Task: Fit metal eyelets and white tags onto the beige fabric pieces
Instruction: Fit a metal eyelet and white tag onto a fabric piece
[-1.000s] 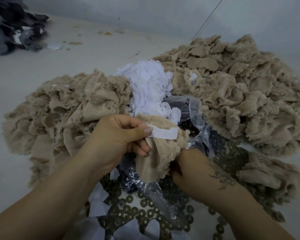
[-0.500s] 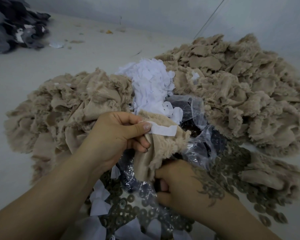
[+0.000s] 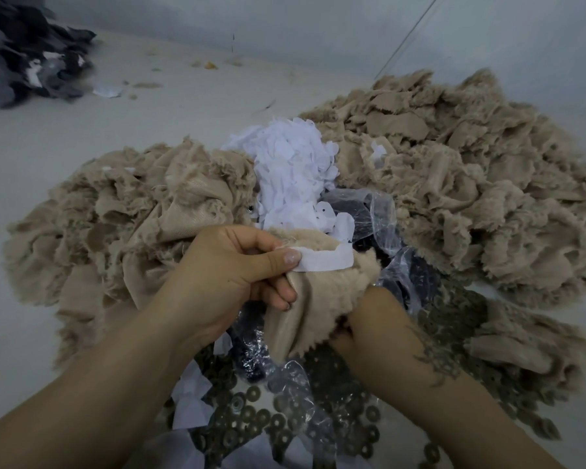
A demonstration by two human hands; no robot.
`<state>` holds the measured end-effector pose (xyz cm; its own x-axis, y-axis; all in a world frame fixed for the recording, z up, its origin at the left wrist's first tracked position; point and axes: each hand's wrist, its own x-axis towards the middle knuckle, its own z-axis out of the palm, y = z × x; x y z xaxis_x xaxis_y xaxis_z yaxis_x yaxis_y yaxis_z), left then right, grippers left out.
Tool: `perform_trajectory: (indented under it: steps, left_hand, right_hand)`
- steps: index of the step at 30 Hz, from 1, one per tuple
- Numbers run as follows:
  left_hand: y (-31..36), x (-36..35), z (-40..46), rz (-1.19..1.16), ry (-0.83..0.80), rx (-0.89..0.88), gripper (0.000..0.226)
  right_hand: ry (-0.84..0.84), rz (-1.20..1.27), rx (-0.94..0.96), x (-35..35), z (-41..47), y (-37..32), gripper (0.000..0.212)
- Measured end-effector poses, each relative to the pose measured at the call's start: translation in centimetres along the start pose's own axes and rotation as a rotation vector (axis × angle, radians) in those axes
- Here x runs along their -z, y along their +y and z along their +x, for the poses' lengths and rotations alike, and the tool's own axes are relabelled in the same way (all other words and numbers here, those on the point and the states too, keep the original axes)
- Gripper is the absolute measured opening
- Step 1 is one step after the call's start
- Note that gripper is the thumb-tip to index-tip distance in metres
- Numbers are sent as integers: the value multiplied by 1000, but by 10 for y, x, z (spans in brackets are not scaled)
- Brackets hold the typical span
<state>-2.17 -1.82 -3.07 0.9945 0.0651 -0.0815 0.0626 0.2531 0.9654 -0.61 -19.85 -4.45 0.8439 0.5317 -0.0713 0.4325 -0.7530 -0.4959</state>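
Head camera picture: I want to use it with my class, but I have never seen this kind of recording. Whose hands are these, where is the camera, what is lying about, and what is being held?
There is no machine here. A person wears one camera on the head, which looks forward and down, so you see their own two arms.

The left hand pinches a white tag with its thumb against a beige fabric piece. The right hand reaches under that piece's lower edge; its fingers are hidden, so I cannot tell what it grips.

On the pale surface lie two heaps of beige fabric pieces, one on the left and a bigger one on the right. Between them sits a pile of white tags. Nearest the person are dark metal eyelets and crumpled clear plastic. Dark cloth lies far left.
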Motion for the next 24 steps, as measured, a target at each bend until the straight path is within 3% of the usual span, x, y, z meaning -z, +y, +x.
perform_trajectory:
  steps: [3, 5, 7, 10, 15, 21, 24]
  left_hand:
    - [1, -4, -1, 5, -23, -6, 16]
    - [0, -5, -1, 9, -36, -9, 19]
    - [-1, -6, 0, 10, -51, -12, 22]
    - [-5, -10, 0, 41, -58, -23, 22]
    - [-11, -18, -2, 104, 0, -117, 10]
    - [-12, -26, -7, 116, 27, -166, 16]
    - [-13, -26, -7, 141, 36, -164, 11]
  right_hand:
    - [242, 441, -26, -3, 1, 6, 14]
    - [341, 777, 5, -1, -1, 7, 29]
    - [338, 990, -1, -1, -2, 9, 35]
    - [253, 1207, 18, -4, -1, 8, 29]
    - [300, 1324, 140, -5, -2, -1, 14]
    - [431, 1294, 9, -11, 0, 5, 22]
    - [462, 1290, -21, -13, 0, 6, 13]
